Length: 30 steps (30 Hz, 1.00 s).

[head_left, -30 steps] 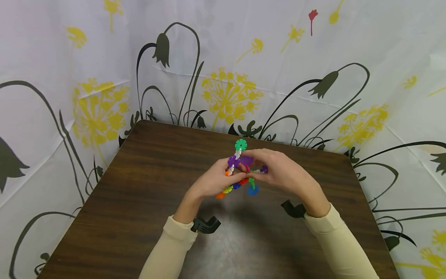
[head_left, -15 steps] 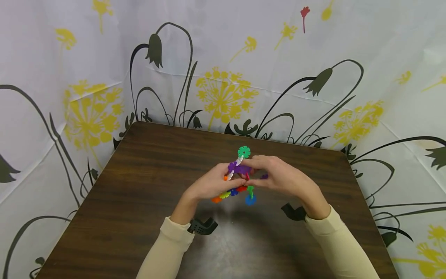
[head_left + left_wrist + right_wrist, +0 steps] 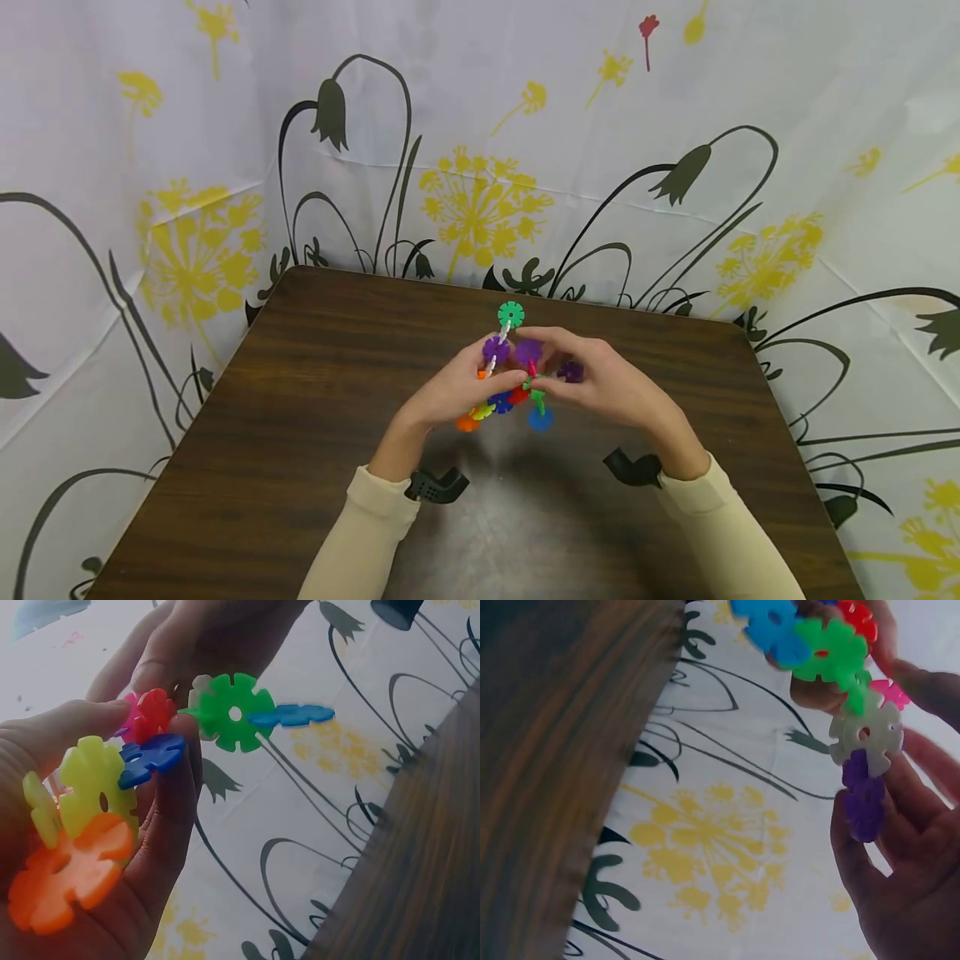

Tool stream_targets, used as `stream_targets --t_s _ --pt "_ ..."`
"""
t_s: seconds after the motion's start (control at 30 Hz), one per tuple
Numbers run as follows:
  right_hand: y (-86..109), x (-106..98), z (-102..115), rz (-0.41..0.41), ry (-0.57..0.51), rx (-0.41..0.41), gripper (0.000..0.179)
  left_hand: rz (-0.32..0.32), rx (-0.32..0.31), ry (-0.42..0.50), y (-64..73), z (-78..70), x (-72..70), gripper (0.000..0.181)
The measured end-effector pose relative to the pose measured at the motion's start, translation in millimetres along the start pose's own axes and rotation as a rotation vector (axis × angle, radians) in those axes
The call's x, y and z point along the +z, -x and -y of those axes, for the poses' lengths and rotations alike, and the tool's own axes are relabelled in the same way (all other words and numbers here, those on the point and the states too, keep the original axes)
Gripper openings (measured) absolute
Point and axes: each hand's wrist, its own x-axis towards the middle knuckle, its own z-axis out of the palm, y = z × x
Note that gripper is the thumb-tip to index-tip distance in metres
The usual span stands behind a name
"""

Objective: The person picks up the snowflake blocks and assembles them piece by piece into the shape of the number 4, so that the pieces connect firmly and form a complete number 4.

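Held up over the table by both hands is a branching chain of interlocking flower discs [image 3: 501, 403], several colours slotted edge to edge. My left hand [image 3: 453, 390] grips its left side, thumb across the front, with orange [image 3: 67, 877] and yellow discs [image 3: 94, 769] along the palm. My right hand [image 3: 618, 375] pinches the chain at the middle, near the pink, red and green discs [image 3: 240, 735]. A teal disc [image 3: 511, 314] tops a white-and-purple branch. In the right wrist view, a white disc [image 3: 847, 739] and a purple disc [image 3: 864, 806] hang beside the right fingers.
The brown wood-grain table [image 3: 315, 367] lies below the hands. Behind it hangs a white curtain [image 3: 585, 42] printed with yellow and dark grey flowers. Black camera mounts [image 3: 438, 486] are strapped to both wrists, beside cream sleeves.
The flower-disc chain dipped and tilted, then came back up slightly, with both hands still on it. The dark purple disc at the right hand shows more fully now. The head view has shifted a little.
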Motion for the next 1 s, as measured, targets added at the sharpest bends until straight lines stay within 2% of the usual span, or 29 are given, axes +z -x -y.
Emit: stream_targets --t_s 0.13,0.27,0.43,0.53,0.63,0.77,0.9,1.0 --pt "9.3 7.5 -11.7 -0.061 -0.084 0.049 0.061 -0.020 -0.036 -0.014 -2.4 0.3 2.7 0.040" --pt "23.7 16.0 -32.0 -0.157 -0.186 0.130 0.046 -0.034 -0.072 -0.047 -6.2 3.7 5.9 0.042" --pt "45.3 35.7 -67.3 -0.284 -0.388 0.187 0.026 -0.040 -0.114 -0.042 -11.6 14.8 8.4 0.041" --pt "53.0 48.8 -83.8 -0.300 -0.481 0.189 0.016 -0.046 -0.131 -0.027 -14.7 24.4 8.6 0.039" --pt "55.6 58.2 -92.5 -0.306 -0.489 0.209 0.014 -0.054 -0.155 -0.022 -18.3 32.7 9.4 0.038" --pt "56.6 68.4 -99.2 -0.313 -0.481 0.285 0.020 -0.065 -0.200 -0.019 -24.1 45.2 10.7 0.042" --pt "57.3 81.6 -111.8 -0.289 -0.485 0.379 0.032 -0.090 -0.266 0.084 -30.0 61.5 10.5 0.057" --pt "57.9 92.8 -125.3 -0.265 -0.503 0.439 0.036 -0.122 -0.315 0.136 -35.9 76.3 10.1 0.060"
